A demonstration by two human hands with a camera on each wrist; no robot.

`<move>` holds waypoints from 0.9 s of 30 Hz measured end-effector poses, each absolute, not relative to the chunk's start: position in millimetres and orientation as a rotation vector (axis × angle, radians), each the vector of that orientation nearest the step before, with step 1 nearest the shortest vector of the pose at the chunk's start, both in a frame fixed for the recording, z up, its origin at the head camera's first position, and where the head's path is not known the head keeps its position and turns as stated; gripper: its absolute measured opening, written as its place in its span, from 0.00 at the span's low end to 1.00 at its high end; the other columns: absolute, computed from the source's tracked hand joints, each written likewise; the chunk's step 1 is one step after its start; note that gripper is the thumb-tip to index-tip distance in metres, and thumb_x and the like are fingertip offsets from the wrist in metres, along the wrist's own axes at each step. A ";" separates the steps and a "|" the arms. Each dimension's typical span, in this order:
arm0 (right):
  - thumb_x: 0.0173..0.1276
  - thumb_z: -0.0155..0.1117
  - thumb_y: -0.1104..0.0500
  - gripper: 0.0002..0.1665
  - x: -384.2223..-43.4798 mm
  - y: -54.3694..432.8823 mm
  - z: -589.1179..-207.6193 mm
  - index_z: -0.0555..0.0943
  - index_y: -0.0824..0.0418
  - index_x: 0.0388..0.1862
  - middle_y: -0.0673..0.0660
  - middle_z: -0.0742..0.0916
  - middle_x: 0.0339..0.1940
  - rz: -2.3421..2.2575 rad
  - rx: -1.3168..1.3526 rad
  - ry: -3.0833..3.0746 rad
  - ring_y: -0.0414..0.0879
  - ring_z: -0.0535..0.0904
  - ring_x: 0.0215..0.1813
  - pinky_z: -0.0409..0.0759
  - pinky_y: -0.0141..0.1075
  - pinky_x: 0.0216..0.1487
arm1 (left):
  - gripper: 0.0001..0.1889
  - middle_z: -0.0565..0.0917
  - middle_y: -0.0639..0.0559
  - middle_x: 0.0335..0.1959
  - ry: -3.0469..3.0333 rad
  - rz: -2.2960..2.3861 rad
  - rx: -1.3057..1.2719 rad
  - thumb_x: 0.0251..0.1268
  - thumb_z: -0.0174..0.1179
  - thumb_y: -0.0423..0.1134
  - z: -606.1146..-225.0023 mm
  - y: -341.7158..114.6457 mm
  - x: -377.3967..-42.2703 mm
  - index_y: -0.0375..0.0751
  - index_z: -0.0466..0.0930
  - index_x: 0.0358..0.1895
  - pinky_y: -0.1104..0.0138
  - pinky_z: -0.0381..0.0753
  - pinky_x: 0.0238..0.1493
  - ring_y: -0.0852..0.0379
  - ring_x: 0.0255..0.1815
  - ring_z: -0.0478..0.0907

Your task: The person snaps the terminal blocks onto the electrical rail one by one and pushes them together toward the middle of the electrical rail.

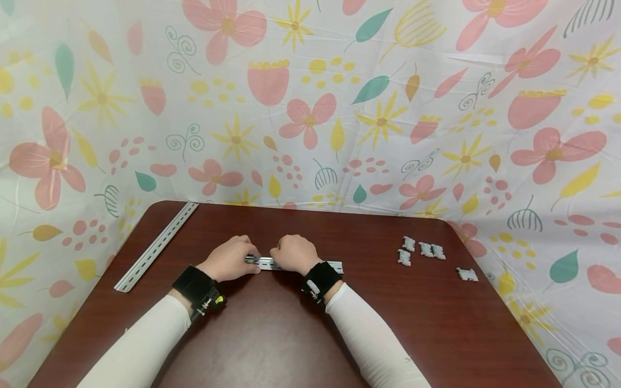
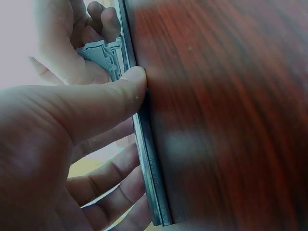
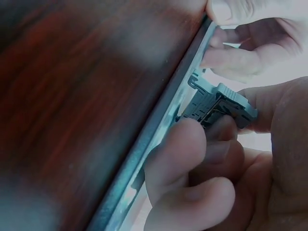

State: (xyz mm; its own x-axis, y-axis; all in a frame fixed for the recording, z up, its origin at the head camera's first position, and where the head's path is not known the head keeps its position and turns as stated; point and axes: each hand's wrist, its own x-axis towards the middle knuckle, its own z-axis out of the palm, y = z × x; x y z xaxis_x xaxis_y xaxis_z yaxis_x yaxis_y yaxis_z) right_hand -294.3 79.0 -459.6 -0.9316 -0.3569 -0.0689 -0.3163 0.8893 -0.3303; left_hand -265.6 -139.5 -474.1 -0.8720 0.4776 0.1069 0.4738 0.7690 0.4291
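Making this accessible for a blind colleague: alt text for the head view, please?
A left hand grips a short slotted DIN rail at a brown table, the right hand covering its middle; a longer rail lies left, five gray terminal blocks right.

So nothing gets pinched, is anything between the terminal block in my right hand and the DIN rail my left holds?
Nothing visible stands between them: the right hand holds the grey terminal block right up at the slotted DIN rail. The left hand grips the rail close beside the block.
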 end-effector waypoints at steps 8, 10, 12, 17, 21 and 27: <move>0.82 0.61 0.51 0.31 -293.2 79.5 -459.9 0.72 0.49 0.12 0.45 0.69 0.14 -0.485 -0.540 2.929 0.44 0.68 0.20 0.68 0.40 0.24 | 0.09 0.82 0.54 0.40 2.948 0.716 0.794 0.67 0.81 0.43 -474.3 -139.5 -265.7 0.46 0.96 0.47 0.59 0.80 0.44 0.56 0.42 0.75; 0.82 0.61 0.51 0.31 -292.8 79.2 -459.7 0.72 0.49 0.12 0.45 0.69 0.14 -0.488 -0.542 2.927 0.44 0.68 0.20 0.68 0.40 0.24 | 0.09 0.82 0.55 0.40 2.950 0.716 0.799 0.67 0.81 0.43 -474.9 -139.6 -266.0 0.46 0.96 0.47 0.59 0.80 0.44 0.56 0.42 0.75; 0.83 0.61 0.51 0.32 -292.6 78.4 -459.3 0.72 0.49 0.12 0.46 0.70 0.14 -0.475 -0.539 2.918 0.44 0.69 0.20 0.69 0.40 0.24 | 0.10 0.82 0.55 0.40 2.953 0.715 0.798 0.67 0.81 0.43 -475.2 -139.7 -266.0 0.47 0.96 0.47 0.59 0.81 0.45 0.56 0.42 0.75; 0.82 0.60 0.50 0.31 -291.0 77.2 -458.1 0.74 0.49 0.13 0.46 0.72 0.14 -0.453 -0.546 2.910 0.45 0.72 0.20 0.70 0.40 0.24 | 0.09 0.81 0.55 0.40 2.956 0.716 0.789 0.67 0.81 0.43 -475.0 -139.8 -265.4 0.47 0.96 0.46 0.59 0.80 0.45 0.56 0.42 0.75; 0.82 0.61 0.50 0.31 -288.0 77.3 -457.0 0.75 0.49 0.13 0.45 0.73 0.13 -0.464 -0.563 2.914 0.45 0.73 0.20 0.70 0.39 0.23 | 0.09 0.81 0.55 0.40 2.954 0.724 0.798 0.67 0.81 0.43 -474.5 -139.7 -265.8 0.47 0.96 0.46 0.59 0.81 0.44 0.56 0.42 0.75; 0.81 0.60 0.51 0.31 -286.9 77.6 -456.2 0.77 0.51 0.12 0.47 0.75 0.12 -0.472 -0.573 2.885 0.46 0.75 0.20 0.70 0.39 0.22 | 0.10 0.82 0.55 0.40 2.954 0.724 0.792 0.67 0.82 0.43 -474.6 -139.5 -265.7 0.46 0.96 0.46 0.59 0.81 0.44 0.57 0.41 0.76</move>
